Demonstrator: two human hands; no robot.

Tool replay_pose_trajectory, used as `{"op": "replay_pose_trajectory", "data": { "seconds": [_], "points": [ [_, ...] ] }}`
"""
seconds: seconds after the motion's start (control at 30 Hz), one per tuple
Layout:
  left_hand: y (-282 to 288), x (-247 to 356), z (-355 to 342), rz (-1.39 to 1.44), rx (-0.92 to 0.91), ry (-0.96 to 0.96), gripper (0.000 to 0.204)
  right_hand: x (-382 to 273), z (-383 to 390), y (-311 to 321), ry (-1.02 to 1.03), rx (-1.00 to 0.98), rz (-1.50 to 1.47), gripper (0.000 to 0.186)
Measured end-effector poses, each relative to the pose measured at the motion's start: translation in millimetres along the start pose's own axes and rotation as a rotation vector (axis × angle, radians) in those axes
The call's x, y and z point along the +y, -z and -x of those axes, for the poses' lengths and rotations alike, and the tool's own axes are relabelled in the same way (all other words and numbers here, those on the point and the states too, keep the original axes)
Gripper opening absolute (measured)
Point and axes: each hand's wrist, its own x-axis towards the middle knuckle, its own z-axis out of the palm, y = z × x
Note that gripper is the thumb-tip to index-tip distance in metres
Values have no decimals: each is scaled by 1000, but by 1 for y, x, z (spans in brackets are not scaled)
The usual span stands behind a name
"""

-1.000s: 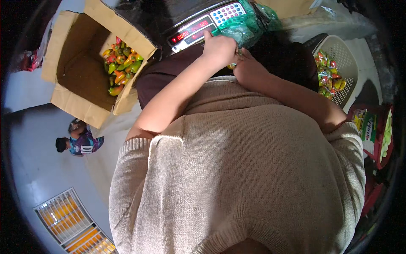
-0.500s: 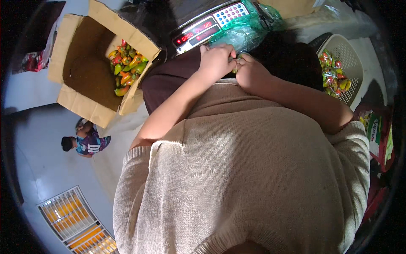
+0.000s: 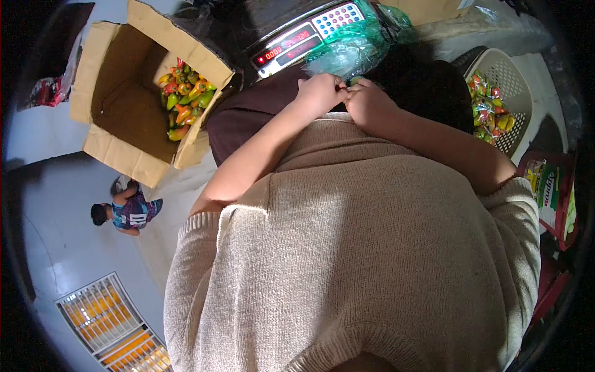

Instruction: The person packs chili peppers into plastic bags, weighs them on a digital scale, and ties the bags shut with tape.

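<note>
"What's over on the left?"

"A barred window (image 3: 102, 315), low in the view, with orange showing behind its bars. Above it is another person (image 3: 132, 212) in a patterned top."

"And next?"

"An open cardboard box (image 3: 121, 96) with its flaps spread. Red, orange, yellow and green peppers (image 3: 186, 99) lie heaped inside, toward its right-hand side."

"Then the middle?"

"A digital scale (image 3: 310, 38) first, its red display lit, its keypad at the right end. Nearer the wearer is the left hand (image 3: 319, 95), over dark trousers (image 3: 248, 121). Its fingers are bent inward and drawn narrow, close up against the other hand."

"Gripping something?"

"I can't tell from here. Clear and green plastic (image 3: 352, 51) lies bunched just beyond, partly over the scale."

"So where's the thing being handled?"

"Where the two hands meet: a small green thing (image 3: 356, 80), mostly hidden, peeking out at the upper edge of the right hand (image 3: 370, 106). That hand's fingers are curled narrow beside it; whether they close on it, I can't tell either."

"Anything farther right?"

"A pale basket (image 3: 519, 80) with perforated walls, well apart from the hands, holding more peppers in shiny clear plastic. Past it, near the right edge, a green-and-white packet (image 3: 548, 193) sits in a red container (image 3: 563, 240)."
</note>
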Motion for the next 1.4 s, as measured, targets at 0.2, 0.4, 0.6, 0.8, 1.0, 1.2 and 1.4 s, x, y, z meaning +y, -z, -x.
{"op": "replay_pose_trajectory", "data": {
  "seconds": [0.2, 0.4, 0.6, 0.8, 1.0, 1.2, 1.4],
  "points": [
    [-26, -14, -5, 517, -84, -128, 27, 0, -8, 33, -453, 13, -490, 15],
    [-34, -19, -12, 710, -150, -129, 25, 14, -6, 25, -451, 78, -529, 24],
    [-16, -5, -8, 614, -18, -94, 24, 16, -13, 16, -398, 176, -457, 24],
    [-3, -22, -33, 575, 202, 1, 23, 53, -31, 7, -538, 412, -853, 22],
    [-12, -33, -48, 953, 150, 4, 15, 76, -37, 5, -457, 185, -741, 29],
    [-8, -41, -56, 881, 137, 18, 17, 91, -42, 3, -419, -19, -661, 23],
    [-11, -41, -62, 949, 95, 76, 16, 110, -29, -7, -624, 63, -1290, 19]
  ]
}}
